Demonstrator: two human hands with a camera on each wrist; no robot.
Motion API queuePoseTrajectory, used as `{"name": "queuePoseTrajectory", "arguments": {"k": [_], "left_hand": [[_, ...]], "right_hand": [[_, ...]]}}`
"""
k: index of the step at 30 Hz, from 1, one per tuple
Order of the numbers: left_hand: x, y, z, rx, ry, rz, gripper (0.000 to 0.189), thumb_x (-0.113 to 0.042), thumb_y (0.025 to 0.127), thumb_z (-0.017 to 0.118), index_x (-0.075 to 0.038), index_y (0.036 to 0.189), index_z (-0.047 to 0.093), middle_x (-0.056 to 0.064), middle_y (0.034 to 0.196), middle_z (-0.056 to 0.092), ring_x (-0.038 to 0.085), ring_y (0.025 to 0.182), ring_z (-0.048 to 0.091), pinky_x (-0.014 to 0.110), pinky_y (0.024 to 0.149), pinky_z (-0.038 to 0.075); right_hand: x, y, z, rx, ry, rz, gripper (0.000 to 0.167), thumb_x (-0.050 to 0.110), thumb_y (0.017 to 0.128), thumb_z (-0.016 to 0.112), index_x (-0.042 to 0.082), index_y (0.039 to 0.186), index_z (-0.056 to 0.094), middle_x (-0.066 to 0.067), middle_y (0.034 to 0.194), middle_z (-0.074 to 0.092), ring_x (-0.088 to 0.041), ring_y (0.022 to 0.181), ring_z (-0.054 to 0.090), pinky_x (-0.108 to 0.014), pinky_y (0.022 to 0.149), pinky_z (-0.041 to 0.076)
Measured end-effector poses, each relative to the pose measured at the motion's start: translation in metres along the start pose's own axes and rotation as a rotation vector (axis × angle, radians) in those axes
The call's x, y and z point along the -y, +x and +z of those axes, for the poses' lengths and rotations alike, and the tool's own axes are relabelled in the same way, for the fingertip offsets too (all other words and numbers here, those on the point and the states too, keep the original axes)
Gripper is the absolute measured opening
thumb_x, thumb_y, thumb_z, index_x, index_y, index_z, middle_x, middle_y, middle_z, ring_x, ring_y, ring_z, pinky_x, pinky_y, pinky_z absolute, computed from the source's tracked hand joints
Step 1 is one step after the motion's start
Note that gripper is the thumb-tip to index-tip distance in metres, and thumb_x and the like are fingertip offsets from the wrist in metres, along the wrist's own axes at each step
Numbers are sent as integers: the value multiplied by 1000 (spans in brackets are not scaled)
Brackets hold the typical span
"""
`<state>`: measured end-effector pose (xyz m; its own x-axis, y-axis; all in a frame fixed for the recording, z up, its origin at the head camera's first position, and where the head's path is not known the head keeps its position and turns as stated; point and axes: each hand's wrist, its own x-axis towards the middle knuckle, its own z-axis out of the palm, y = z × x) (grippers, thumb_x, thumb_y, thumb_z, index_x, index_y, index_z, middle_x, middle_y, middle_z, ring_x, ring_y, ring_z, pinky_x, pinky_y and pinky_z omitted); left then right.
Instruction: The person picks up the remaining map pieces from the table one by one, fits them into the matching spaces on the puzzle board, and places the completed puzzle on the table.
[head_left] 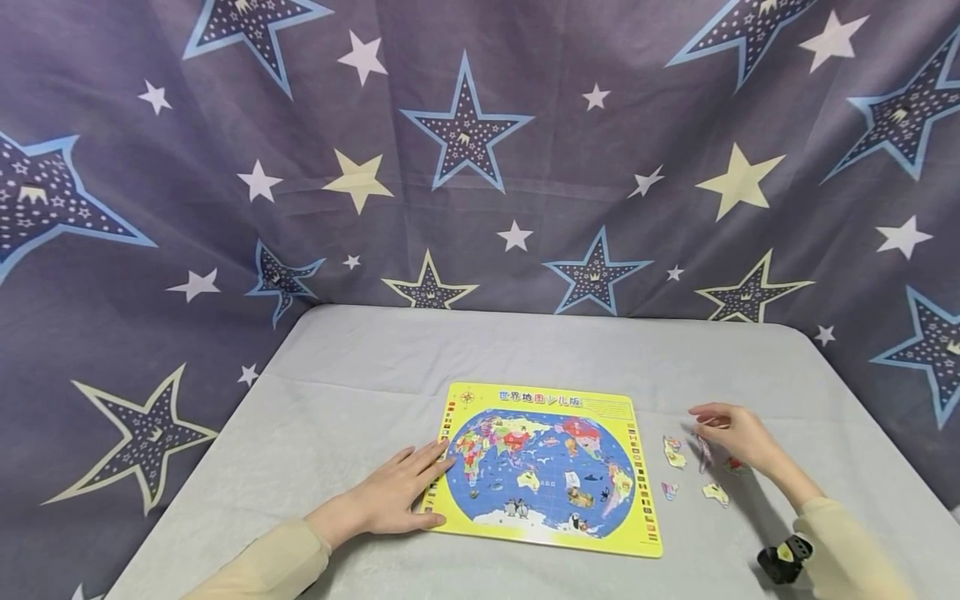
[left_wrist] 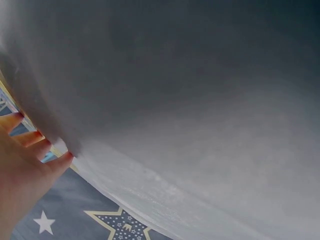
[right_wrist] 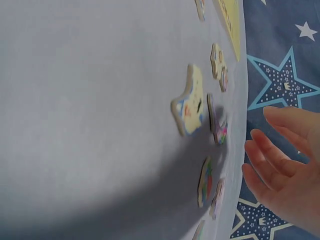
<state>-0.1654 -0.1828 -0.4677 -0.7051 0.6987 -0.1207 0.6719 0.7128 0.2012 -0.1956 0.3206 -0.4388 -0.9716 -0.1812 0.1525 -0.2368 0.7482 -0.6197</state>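
A yellow-bordered world map puzzle board [head_left: 633,546] lies flat on the table, its blue map filled with colourful pieces. My left hand [head_left: 393,496] rests on its left edge with fingers spread; the left wrist view shows the fingertips [left_wrist: 65,156] along that edge. To the right of the board, my right hand [head_left: 742,433] hovers over loose puzzle pieces, fingers slightly bent and holding nothing. Under it lie a purple piece [right_wrist: 217,122] and a red-and-green piece [right_wrist: 205,182]. A pale yellow piece [head_left: 716,494] sits nearer the front, and a small purplish piece [head_left: 669,490] is beside the board.
Grey cloth [head_left: 360,350] covers the table. Behind it hangs a dark curtain [head_left: 487,225] printed with stars. Another cream-coloured piece [head_left: 675,454] lies between the board and the right hand. A black device [head_left: 783,560] is at the right sleeve.
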Motion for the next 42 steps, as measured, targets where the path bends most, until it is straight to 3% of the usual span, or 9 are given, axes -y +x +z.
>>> {"name": "queuePoseTrajectory", "arguments": {"k": [10,20,24,32,42], "left_hand": [[-1,0,0,-5,11,-4,81,-68,81,33,-15,142,22,6,148,14,19,134,15,45,106,17],[0,0,-1,-10,6,2,80,-67,81,34,-15,142,23,6,148,14,20,134,15,45,105,18],[-1,0,-1,-8,7,0,80,-67,81,34,-15,142,23,6,148,14,20,134,15,45,105,18],[-2,0,-2,5,2,-14,81,-68,81,34,-15,142,23,5,148,14,20,134,15,45,105,18],[-1,0,0,9,4,-17,81,-68,80,33,-16,142,23,5,148,13,20,134,14,45,106,17]], "right_hand": [[-11,-4,-6,-37,-33,-27,22,-2,78,60,-10,99,61,-23,89,63,-8,70,57,-21,60,47],[-22,-7,-12,-13,-68,43,26,3,80,61,-10,102,60,-24,93,62,-33,80,59,-24,61,47],[-25,-9,-15,-17,-79,48,26,2,79,61,-10,102,60,-24,92,62,-28,78,59,-23,61,46],[-34,-12,-17,-31,-100,60,26,3,77,63,-10,100,61,-21,88,64,-1,69,52,-22,58,44],[-37,-15,-19,-46,-112,54,25,2,75,64,-11,97,61,-20,85,64,4,67,48,-23,57,43]]}}
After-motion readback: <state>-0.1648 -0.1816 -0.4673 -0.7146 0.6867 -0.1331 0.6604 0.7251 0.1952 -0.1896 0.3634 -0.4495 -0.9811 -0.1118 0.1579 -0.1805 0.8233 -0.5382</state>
